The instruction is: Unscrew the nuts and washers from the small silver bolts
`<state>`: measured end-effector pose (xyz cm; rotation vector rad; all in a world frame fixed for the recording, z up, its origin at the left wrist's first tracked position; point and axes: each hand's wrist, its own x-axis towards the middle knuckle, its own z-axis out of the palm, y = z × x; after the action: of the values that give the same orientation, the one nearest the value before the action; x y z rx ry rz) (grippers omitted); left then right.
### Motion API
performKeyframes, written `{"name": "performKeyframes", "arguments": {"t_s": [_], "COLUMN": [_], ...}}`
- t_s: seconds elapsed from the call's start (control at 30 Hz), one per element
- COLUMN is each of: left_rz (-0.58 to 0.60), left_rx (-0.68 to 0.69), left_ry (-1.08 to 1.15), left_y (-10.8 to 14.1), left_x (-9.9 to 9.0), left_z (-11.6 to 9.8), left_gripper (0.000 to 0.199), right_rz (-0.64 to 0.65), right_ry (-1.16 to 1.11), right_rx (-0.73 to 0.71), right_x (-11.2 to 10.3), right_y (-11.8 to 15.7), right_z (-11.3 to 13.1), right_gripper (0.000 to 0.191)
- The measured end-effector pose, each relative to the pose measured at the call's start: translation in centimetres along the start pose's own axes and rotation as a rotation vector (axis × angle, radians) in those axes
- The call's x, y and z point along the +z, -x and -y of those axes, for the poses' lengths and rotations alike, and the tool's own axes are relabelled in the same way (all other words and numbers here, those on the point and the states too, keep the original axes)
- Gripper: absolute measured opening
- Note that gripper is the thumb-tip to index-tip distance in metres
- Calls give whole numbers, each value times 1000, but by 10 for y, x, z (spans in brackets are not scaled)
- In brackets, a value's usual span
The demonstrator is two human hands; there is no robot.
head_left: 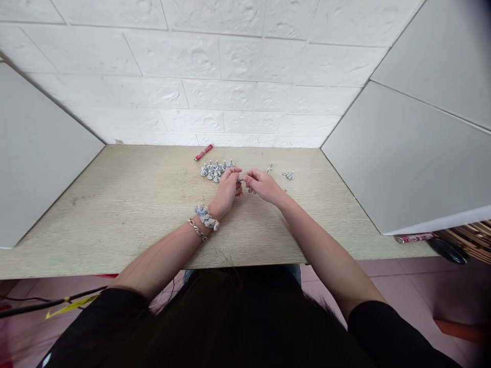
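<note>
Left hand (229, 187) holds a small bolt (240, 179), right hand (262, 185) pinching its end; it sits between them, roughly parallel to the counter's (126, 204) front edge.

Back wall was white, textured brick-pattern cladding (222, 59) with thin joint lines, plus a little brownish chipped spot (119, 141) down low on the left. A smooth pale-grey flat panel (42, 158) boxed in the left end, and a similar grey panel with a long straight seam (418, 163) closed off the right. Between them sat a pale wood-grain tabletop (146, 204), kinda scuffed. Pinkish tiled floor (402, 281) showed below, and the light was pretty soft.
</note>
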<state>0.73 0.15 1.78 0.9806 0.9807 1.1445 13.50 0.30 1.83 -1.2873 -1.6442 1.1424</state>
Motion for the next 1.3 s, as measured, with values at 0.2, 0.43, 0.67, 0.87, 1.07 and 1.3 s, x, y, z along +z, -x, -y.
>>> {"name": "performKeyframes", "arguments": {"t_s": [0.2,0.43,0.67,0.87,1.07,1.3], "left_rz": [-1,-7,22,57,58,23], "left_rx": [-8,-11,5,16,1,-34], "left_ry": [25,24,-58,-126,-111,-7], "left_y": [-2,-2,2,1,-2,-2], "left_x": [-1,-1,1,1,0,-1], "left_z": [1,2,0,3,4,2], "left_gripper": [14,12,12,11,11,14], "right_rz": [14,-32,-257,-122,-104,-114], "right_ry": [-67,-40,191,232,205,176], "right_rx": [-63,-73,45,129,70,-24], "right_x": [-3,-1,-1,3,5,2], "right_y": [-2,2,6,6,2,-2], "right_z": [-3,4,6,7,3,-7], "right_gripper": [18,31,47,62,43,21]}}
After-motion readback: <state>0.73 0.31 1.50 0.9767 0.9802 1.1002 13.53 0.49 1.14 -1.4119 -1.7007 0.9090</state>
